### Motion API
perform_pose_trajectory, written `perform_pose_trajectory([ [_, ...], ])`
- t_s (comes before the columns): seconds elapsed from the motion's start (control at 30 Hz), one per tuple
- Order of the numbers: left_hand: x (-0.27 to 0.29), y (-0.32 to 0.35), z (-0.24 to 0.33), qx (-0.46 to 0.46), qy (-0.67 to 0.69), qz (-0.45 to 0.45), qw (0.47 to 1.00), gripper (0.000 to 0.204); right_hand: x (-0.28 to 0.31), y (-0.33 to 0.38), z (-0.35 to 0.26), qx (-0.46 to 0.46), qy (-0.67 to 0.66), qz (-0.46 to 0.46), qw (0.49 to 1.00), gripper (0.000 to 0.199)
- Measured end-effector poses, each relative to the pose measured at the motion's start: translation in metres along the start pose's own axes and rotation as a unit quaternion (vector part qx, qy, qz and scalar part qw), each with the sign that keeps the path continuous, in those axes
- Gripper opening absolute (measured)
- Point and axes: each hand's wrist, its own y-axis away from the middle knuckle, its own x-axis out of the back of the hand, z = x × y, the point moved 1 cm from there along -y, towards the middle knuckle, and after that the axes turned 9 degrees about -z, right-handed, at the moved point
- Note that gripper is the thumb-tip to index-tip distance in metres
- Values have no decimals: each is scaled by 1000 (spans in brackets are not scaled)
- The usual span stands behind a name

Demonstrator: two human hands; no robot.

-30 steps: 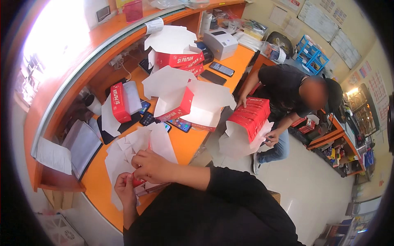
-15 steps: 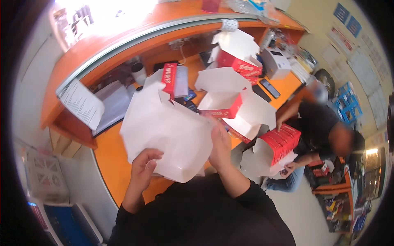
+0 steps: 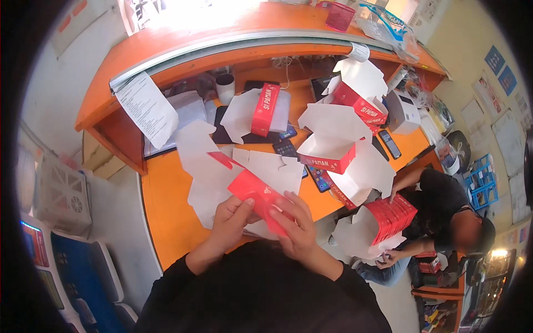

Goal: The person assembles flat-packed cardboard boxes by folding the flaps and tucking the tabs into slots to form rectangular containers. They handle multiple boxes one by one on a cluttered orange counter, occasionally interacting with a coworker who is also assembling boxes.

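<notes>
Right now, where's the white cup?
Head view, upper left of centre: the white cup sits below the orange counter ledge, just left of a red-and-white carton.

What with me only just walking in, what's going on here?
A person's left hand and right hand hold a red-and-white carton over an orange desk; it isn't formed into a box. Beyond it, open boxes in the same colours sit on the desk. At the right, a co-worker has both hands on a stack of similar cartons.
</notes>
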Motion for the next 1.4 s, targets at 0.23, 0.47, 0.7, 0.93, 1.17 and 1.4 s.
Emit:
perform_pose_trajectory([
  [0.23,2,7,-20,45,-69,-22,996,24,-19,-6,2,-111,33,-27,993,53],
  [0.47,8,18,5,108,-294,-29,949,27,-31,13,10,-316,-293,75,899,48],
  [0.7,22,34,-3,226,-420,-156,865,29,-23,33,46,-300,-178,-4,937,19],
  [0.93,20,30,-9,223,-422,-194,857,33,-14,14,19,-165,-124,-102,973,19],
  [1.17,32,30,-28,172,-349,-236,890,29,-7,8,15,-139,-123,-167,968,20],
  [1.4,42,33,-40,181,-372,-291,863,27,-3,7,10,-63,-85,-245,964,22],
])
